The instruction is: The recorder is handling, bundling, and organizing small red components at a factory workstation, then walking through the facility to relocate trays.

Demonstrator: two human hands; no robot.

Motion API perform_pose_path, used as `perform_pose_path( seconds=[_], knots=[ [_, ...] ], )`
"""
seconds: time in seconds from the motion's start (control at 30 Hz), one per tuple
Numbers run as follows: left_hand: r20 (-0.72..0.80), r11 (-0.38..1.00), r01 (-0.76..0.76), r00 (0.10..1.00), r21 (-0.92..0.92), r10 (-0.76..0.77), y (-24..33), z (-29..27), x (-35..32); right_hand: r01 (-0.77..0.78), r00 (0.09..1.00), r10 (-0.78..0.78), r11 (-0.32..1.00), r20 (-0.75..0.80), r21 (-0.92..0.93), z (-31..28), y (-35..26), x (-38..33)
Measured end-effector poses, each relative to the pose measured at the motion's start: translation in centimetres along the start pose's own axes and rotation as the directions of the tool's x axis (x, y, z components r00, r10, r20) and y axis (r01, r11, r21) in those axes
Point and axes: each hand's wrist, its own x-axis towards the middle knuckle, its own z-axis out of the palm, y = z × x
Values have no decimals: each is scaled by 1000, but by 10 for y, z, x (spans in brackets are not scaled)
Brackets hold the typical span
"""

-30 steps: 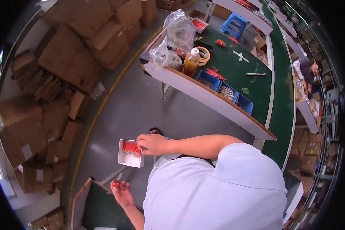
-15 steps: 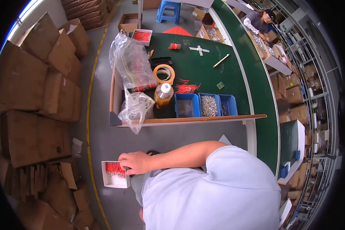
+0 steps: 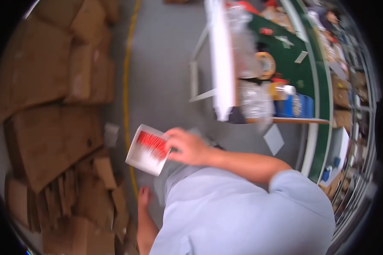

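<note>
My right hand (image 3: 185, 146) grips the right-hand wall of a small open white box (image 3: 145, 161), which is tilted. Thin red pieces, like short wires (image 3: 151, 142), lie inside along the box's far side, and the bare bottom shows nearer to me. My fingers hide part of that wall. Below the box, my left hand (image 3: 144, 196) hangs low beside my body, touching nothing that I can make out. It is small and smeared, so its fingers cannot be read.
Brown cardboard boxes (image 3: 34, 63) pile up on the left, beyond a yellow floor line (image 3: 126, 85). The green workbench (image 3: 289, 72) at the upper right has a raised edge and carries blue bins (image 3: 285, 108), a tape roll (image 3: 266, 66) and plastic bags (image 3: 255, 100).
The view has swung left, so the bench sits farther right. The white box, still in my right hand, has become tilted. More of my left hand and forearm shows.
</note>
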Motion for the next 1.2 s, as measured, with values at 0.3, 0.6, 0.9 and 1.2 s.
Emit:
perform_pose_path(
  seconds=[0.3,0.6,0.9,1.2],
  knots=[
    [-125,989,-147,981,5,146,343,-40,54,-149,935,126,988,-333,-44,-28,-1,93],
    [175,712,-273,962,647,210,482,-12,166,-268,744,284,956,-605,119,-114,33,216],
    [5,784,28,999,621,-40,697,2,241,-241,683,217,968,-698,65,-245,22,315],
    [244,685,-262,962,680,125,917,151,342,-272,458,364,926,-811,262,-331,54,400]
  ],
)
